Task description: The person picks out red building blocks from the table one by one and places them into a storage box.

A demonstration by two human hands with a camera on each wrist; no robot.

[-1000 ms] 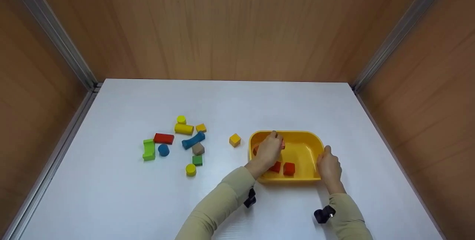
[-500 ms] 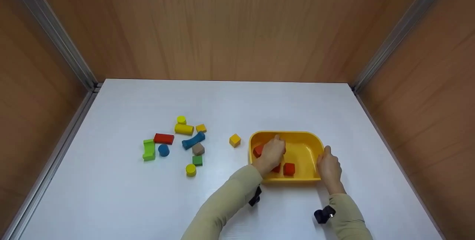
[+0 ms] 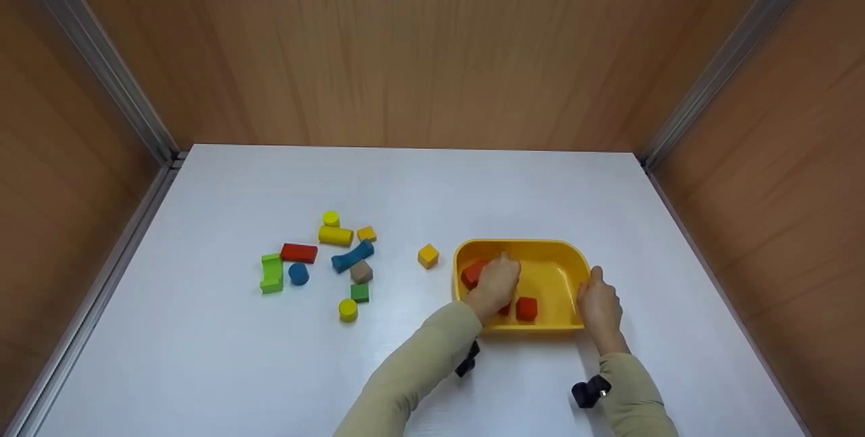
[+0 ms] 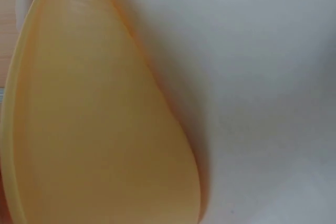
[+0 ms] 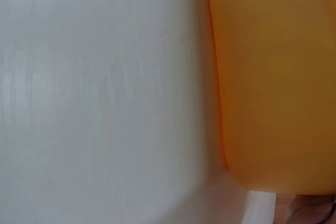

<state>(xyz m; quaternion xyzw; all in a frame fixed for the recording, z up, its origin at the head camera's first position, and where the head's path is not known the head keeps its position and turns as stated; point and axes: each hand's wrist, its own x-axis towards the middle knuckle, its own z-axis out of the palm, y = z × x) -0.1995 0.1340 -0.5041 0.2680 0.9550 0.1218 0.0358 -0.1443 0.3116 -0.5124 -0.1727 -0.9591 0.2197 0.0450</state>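
A yellow tray (image 3: 554, 288) lies right of the table's middle. My left hand (image 3: 497, 283) reaches down inside its left half, fingers curled on a red block that the hand now hides. Around that hand are other red blocks: one red block (image 3: 474, 274) by the left wall, another red block (image 3: 526, 309) near the front wall, and a third partly covered. With my right hand (image 3: 600, 307) I grip the tray's right rim, one finger along its top. Both wrist views mostly show the outside of the tray wall (image 4: 105, 108) and the white table.
Apart from the group, a yellow-orange cube (image 3: 428, 256) lies left of the tray. Farther left are several scattered blocks, among them a red bar (image 3: 299, 252), a blue dumbbell-shaped block (image 3: 353, 256) and a light green block (image 3: 272, 273). Wooden walls (image 3: 419, 52) enclose the table.
My left hand has lowered into the tray and shifted slightly right; the red block visible at its fingers earlier is now covered. The right hand stays on the rim.
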